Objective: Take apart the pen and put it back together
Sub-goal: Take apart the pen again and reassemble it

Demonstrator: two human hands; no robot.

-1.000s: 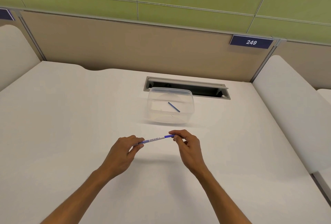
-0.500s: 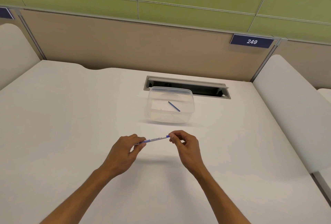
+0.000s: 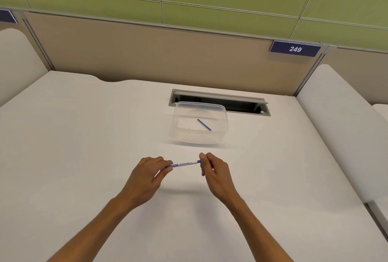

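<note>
Pen (image 3: 184, 164), white barrel printed "WHITE BOARD", held level above the white desk (image 3: 84, 146), between both hands. Left hand (image 3: 147, 175) pinches the left end with thumb and fingertips; that end is hidden under the fingers. Right hand (image 3: 214, 170) pinches the right end, only a sliver of blue showing at its fingertips. Both hands closed around the pen, neither touching the desk.

Clear plastic container (image 3: 200, 123) sits on the desk beyond the hands, well apart from them, just in front of the grey cable slot (image 3: 220, 102). Inside it: one thin blue stick (image 3: 204, 124), lying diagonally on the bottom. Nothing else visible inside. Cannot tell what pen part the stick is.

Versus a second ago: more of the blue right end showed then, past the right fingertips; now nearly all covered, hands slightly closer together. Container and stick unchanged. Pen at about the same height and spot over the desk.

Partition behind carries a blue tag "249" (image 3: 295, 49).
</note>
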